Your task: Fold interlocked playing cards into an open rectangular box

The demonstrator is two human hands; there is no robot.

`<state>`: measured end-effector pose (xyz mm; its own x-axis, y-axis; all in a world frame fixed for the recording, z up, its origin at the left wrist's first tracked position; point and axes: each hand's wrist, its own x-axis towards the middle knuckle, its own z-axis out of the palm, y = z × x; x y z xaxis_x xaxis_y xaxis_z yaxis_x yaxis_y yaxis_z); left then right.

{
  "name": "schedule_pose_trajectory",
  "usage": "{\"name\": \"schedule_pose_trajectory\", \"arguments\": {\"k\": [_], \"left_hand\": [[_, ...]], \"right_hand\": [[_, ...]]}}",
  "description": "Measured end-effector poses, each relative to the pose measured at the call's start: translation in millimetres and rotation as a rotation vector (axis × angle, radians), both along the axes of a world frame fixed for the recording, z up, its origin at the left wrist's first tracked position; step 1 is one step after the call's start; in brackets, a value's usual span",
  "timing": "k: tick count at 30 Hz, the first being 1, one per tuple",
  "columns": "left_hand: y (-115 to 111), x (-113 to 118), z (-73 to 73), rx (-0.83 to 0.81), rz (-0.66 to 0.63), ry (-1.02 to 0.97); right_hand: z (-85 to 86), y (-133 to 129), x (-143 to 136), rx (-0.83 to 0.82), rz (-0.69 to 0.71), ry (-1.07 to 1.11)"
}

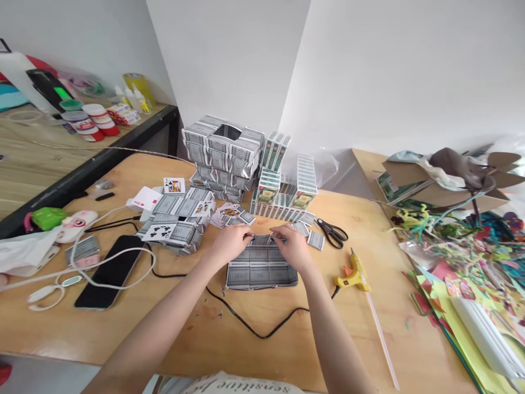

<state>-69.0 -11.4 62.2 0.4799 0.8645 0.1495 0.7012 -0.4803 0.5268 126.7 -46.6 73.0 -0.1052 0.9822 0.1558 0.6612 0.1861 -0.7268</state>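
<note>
Two hands are at work on the card-built box (262, 272), which sits right before you on the counter (176, 334). Your left hand (232, 241) and right hand (294, 247) each have a narrow grip, pinching its far edge with a gap between them; your fingers hide whether a smaller piece is caught there too. The step in hand looks like shaping or fastening that far wall. Your next move seems to call for even, light pressure, so the edge lines up without bending. The yellow glue gun (356, 275) rests apart on your right, the black scissors (337, 236) beyond the box, near some loose cards (315, 240)
</note>
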Motion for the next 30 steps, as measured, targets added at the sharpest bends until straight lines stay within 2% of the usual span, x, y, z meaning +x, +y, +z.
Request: {"name": "schedule_pose_trajectory", "arguments": {"k": [4, 9, 17, 27, 30], "left_hand": [[-1.9, 2.2, -6.5, -0.015, 0.073, -0.056], [-5.4, 3.9, -12.5, -0.042, 0.131, -0.141], [-9.1, 3.2, -18.5, -0.114, 0.162, -0.341], [-5.9, 3.1, -12.7, -0.070, 0.067, -0.263], [-3.6, 1.8, -13.8, -0.082, 0.074, -0.235]], "right_hand": [[-14.7, 5.7, -4.5, -0.015, -0.009, -0.002], [-27.0, 4.1, -4.5, -0.032, -0.092, 0.013], [-29.3, 5.4, -6.3, -0.037, -0.104, -0.045], [-27.6, 1.2, -3.9, -0.080, -0.059, 0.052], [-28.3, 1.1, -2.4, -0.099, -0.075, 0.074]]}}
